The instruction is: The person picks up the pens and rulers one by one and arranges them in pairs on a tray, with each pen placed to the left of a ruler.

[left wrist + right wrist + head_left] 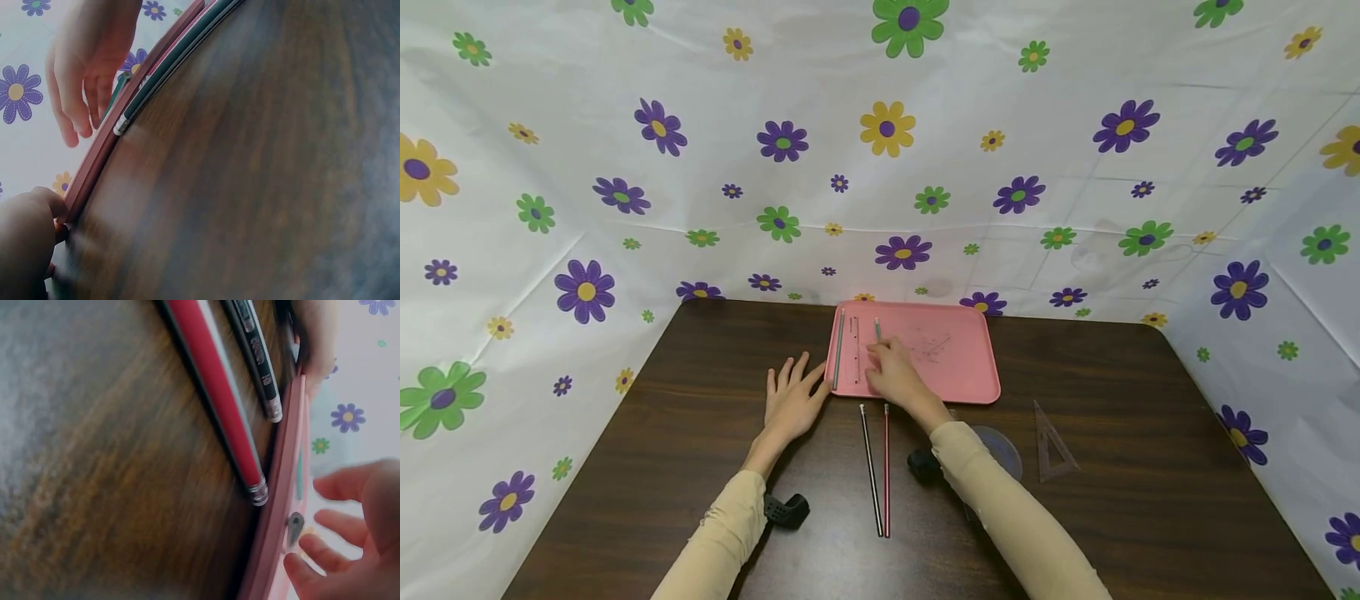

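Note:
A pink tray (958, 385) lies at the table's far edge. My left hand (793, 404) rests spread beside its near left corner, thumb right at the rim. Over the tray's left half, my right hand (895, 375) reaches down with loosely bent, separated fingers. Close by these fingers lies a green pencil (878, 330), partly hidden by the hand in the head view. A second green pencil (838, 350) runs along the tray's left side, with a clear ruler (855, 367) next to it. In the right wrist view, the fingertips (325, 484) stand apart from the pencil end below.
In front of the tray, a black pencil (871, 471) and a red pencil (887, 483) lie side by side, eraser ends toward it. A clear protractor (1002, 450) is partly under the right sleeve. Right of it lies a clear set square (1045, 446). A flowered sheet hangs behind.

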`<act>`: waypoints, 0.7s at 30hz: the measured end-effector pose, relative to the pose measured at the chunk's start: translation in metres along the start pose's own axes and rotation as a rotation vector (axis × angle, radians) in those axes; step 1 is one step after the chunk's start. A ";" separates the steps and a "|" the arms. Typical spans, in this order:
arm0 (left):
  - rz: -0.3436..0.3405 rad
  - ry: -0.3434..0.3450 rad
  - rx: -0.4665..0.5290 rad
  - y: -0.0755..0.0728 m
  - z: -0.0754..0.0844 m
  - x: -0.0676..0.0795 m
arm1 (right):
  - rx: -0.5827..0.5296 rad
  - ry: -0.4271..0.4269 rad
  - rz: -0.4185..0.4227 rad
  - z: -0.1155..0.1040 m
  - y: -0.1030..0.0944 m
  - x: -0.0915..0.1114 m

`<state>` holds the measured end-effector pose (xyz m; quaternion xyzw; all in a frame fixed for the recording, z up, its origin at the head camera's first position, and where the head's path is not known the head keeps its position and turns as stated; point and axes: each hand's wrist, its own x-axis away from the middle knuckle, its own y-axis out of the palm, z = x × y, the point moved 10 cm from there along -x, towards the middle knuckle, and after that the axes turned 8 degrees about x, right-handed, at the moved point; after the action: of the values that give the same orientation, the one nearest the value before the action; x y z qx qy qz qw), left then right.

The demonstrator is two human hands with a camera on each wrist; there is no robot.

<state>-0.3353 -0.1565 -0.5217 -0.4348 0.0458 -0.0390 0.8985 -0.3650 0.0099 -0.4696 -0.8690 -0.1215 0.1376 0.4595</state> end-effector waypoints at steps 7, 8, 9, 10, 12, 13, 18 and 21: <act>0.000 -0.001 -0.009 0.000 -0.002 0.000 | 0.076 -0.021 0.030 -0.007 -0.004 0.001; 0.001 -0.001 -0.010 0.000 -0.002 0.000 | 0.071 -0.036 0.019 -0.008 -0.002 0.001; 0.001 -0.001 -0.011 0.000 -0.002 0.000 | 0.068 -0.045 0.002 -0.008 0.000 0.002; 0.000 -0.002 -0.012 0.000 -0.002 0.000 | 0.064 -0.056 -0.017 -0.008 0.002 0.002; -0.003 -0.003 -0.014 0.001 -0.002 0.000 | 0.069 -0.069 -0.063 -0.007 0.008 0.003; -0.004 -0.004 -0.015 0.001 -0.003 0.000 | 0.072 -0.076 -0.080 -0.007 0.010 0.004; 0.003 -0.004 -0.024 0.001 -0.002 0.000 | 0.093 -0.085 -0.127 -0.006 0.017 0.004; 0.008 0.003 -0.023 0.001 -0.001 -0.001 | 0.103 -0.089 -0.138 -0.007 0.018 0.003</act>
<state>-0.3365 -0.1564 -0.5230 -0.4447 0.0494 -0.0358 0.8936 -0.3580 -0.0040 -0.4811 -0.8270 -0.1941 0.1502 0.5059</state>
